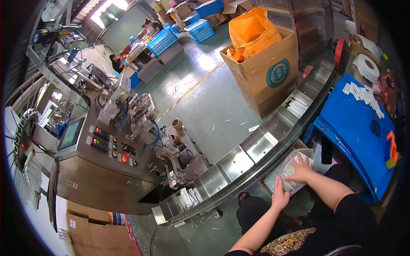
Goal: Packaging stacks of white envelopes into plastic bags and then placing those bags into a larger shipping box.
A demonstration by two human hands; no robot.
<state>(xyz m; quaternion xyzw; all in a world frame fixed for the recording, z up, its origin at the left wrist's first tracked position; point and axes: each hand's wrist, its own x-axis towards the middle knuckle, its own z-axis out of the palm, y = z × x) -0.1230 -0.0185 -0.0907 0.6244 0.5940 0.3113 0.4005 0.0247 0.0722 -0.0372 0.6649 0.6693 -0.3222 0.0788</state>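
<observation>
An open carton [268, 181] stands close in front of me, at the lower right, with a clear plastic bag [308, 152] in it. White, thin pieces [290, 186] show inside the bag; their kind is too small to make out. My right hand [300, 169] rests on top of the bag with its fingers spread. My left hand [280, 195] is at the carton's near side, its fingers stretched out and pointing up against the bag. Part of the contents is hidden beneath both hands.
A curved conveyor of metal trays [236, 163] runs past the carton, with white packets [189, 197] in one tray and more packets [297, 106] farther along. A blue table [354, 115] stands right, bearing scissors [375, 127] and a tape dispenser [390, 150]. The control machine [106, 166] is left.
</observation>
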